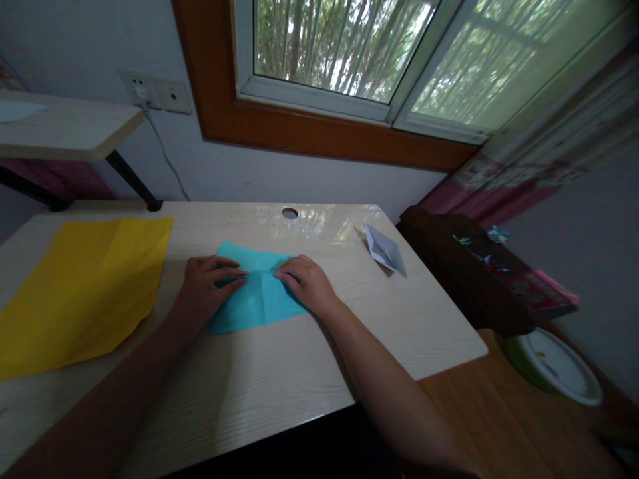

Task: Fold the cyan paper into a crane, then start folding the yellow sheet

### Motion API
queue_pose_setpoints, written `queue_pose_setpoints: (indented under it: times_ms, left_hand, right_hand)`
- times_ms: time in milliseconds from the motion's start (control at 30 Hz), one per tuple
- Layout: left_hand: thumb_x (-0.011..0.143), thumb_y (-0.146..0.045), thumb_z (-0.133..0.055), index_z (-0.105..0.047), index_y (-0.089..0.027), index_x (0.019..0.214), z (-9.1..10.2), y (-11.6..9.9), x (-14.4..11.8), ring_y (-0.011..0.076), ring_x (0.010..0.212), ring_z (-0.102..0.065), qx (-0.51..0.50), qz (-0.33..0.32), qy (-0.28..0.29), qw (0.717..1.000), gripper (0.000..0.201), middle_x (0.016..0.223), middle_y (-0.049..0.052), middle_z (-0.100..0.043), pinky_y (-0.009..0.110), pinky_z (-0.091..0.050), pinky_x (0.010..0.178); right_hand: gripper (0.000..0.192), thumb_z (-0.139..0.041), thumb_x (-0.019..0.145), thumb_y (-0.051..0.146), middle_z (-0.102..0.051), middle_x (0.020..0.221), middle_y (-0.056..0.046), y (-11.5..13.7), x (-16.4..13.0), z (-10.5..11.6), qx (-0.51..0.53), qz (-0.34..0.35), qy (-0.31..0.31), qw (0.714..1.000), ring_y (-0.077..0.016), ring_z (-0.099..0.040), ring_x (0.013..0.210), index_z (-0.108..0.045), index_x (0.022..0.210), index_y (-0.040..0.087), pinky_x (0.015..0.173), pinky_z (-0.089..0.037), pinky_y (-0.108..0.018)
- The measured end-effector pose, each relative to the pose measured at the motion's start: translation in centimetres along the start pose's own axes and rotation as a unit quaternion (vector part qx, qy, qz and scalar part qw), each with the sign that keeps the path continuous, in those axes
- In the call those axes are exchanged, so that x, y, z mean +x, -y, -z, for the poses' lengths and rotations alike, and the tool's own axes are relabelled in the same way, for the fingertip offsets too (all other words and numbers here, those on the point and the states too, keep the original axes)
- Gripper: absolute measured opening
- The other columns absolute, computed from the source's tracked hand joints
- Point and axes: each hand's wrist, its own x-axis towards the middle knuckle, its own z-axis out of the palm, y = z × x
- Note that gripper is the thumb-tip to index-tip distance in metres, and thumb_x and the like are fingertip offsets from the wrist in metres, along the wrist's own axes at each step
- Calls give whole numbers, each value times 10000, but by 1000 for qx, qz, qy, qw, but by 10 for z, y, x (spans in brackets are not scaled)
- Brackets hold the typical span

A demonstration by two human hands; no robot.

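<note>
A sheet of turquoise paper (262, 303) lies on the pale wood-grain desk, with a vertical crease down its middle and a horizontal fold line between my hands. My left hand (210, 283) pinches the paper at the left of that fold, thumb below and fingers above. At the fold's right end, my right hand (304, 279) has thumb and fingers closed on the same sheet. Part of the paper's right side is hidden under my right hand. Both forearms reach in from the near edge.
A large yellow sheet (94, 286) covers the desk's left side. A folded white paper piece (385, 249) stands toward the right edge, beyond a round cable hole (289, 213). A raised shelf (64, 126) overhangs the back left. A white-lidded bin (559, 366) is on the floor.
</note>
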Motion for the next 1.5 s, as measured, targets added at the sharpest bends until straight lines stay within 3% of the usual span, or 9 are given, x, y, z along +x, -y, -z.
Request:
queue_pose_setpoints:
  times_ms: [100,200,467,733,867,1067,1200,1367,1500]
  left_hand:
    - [882,-506,-696,-818,-332,882,0,1,-1,358,1304,-504,17,-17,-43,999,212,1236,44,-744,640,-287,1157]
    - [895,-460,-689,-810,-343,879,2,-3,-1,339,1368,-475,13,-42,-44,998,169,1171,20,-773,600,-300,1172]
    - [927,-381,-649,-797,-311,950,2,-16,-3,290,1052,-690,15,-65,17,998,165,989,21,-807,557,-303,1180]
    - [952,-398,-630,-802,-283,971,3,-4,-1,275,991,-678,31,-89,8,996,207,977,37,-805,480,-452,1018]
    - [965,-388,-623,-800,-251,959,5,-7,-1,263,983,-675,12,-102,-13,995,224,974,47,-803,464,-463,989]
    - [956,-363,-652,-802,-287,957,7,-11,-1,248,999,-684,-12,-117,-37,992,168,982,12,-809,478,-412,1072]
    - [951,-360,-663,-805,-331,978,13,-12,-1,258,1109,-632,-18,-138,-44,989,147,1002,-2,-807,489,-387,1105]
    - [960,-384,-636,-803,-383,998,23,-15,1,268,1271,-549,-27,-152,-37,987,171,1079,-12,-793,501,-368,1144]
    - [945,-332,-672,-796,-387,1016,26,-16,1,275,1355,-484,-56,-198,-60,977,153,1199,-10,-759,504,-380,1140]
  right_hand:
    - [200,-586,1017,322,-770,959,-55,5,1,1,7,12,-20,1000,-206,-663,891,-745,959,216,857,-526,-370]
    - [223,-559,1030,328,-768,969,-61,10,2,2,15,28,-34,999,-208,-662,904,-737,971,207,866,-526,-380]
    - [236,-541,1040,339,-769,1017,-65,20,3,3,-5,54,-19,998,-211,-653,935,-733,998,209,885,-514,-394]
    - [274,-539,1032,372,-709,965,-106,15,2,3,-58,32,-3,998,-231,-605,907,-720,987,171,834,-499,-382]
    - [232,-565,1022,353,-700,921,-84,14,1,4,-10,23,-15,1000,-220,-604,887,-706,940,187,829,-491,-366]
    - [194,-610,998,378,-726,954,-58,15,3,8,142,4,-34,989,-200,-646,936,-716,981,216,895,-496,-369]
    - [322,-504,1038,448,-733,1068,-62,16,1,17,290,-64,-5,955,-196,-667,1048,-743,1039,232,994,-490,-389]
    - [372,-521,1008,543,-706,1217,-63,4,-1,21,460,-161,-4,873,-213,-645,1164,-745,1078,254,1073,-462,-416]
    - [421,-547,969,612,-691,1246,-70,-3,-2,18,539,-214,13,815,-205,-657,1115,-730,1108,260,1069,-480,-424]
